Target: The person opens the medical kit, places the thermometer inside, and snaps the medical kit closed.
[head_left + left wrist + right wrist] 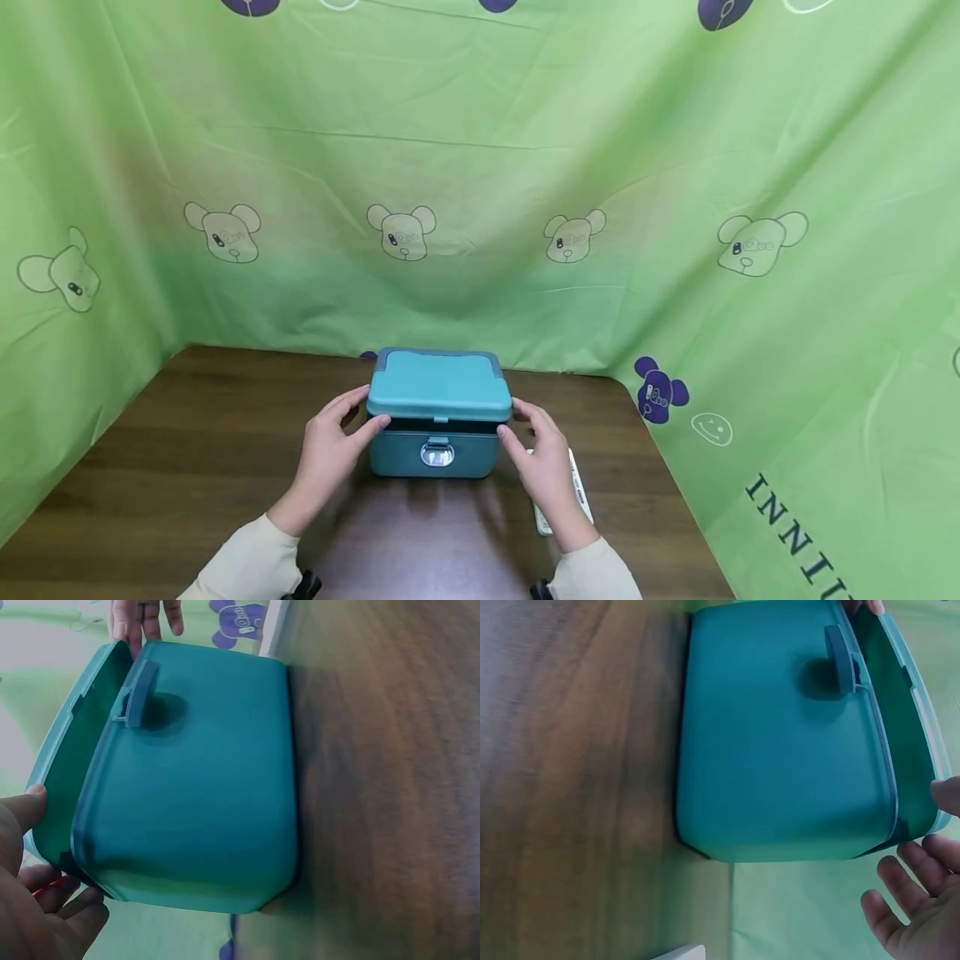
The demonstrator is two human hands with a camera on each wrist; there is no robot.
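Note:
A teal storage box (pixel 393 458) sits on the table, with its lid (pixel 441 387) tilted up at the front and a dark gap below the rim. My left hand (pixel 328 450) grips the lid's left front corner, thumb at the front edge and fingers along the side. On the opposite corner, my right hand (pixel 546 467) holds the lid the same way; its thumb (pixel 946 796) lies on the rim. The front latch (pixel 437 452) hangs on the box body, apart from the lid. The inside of the box is mostly hidden.
Partly under the right hand and wrist in the head view lies a flat white item (pixel 543 523) with small print. The brown wooden table (pixel 187 450) is bordered by a green patterned cloth (pixel 480 308) behind and at both sides.

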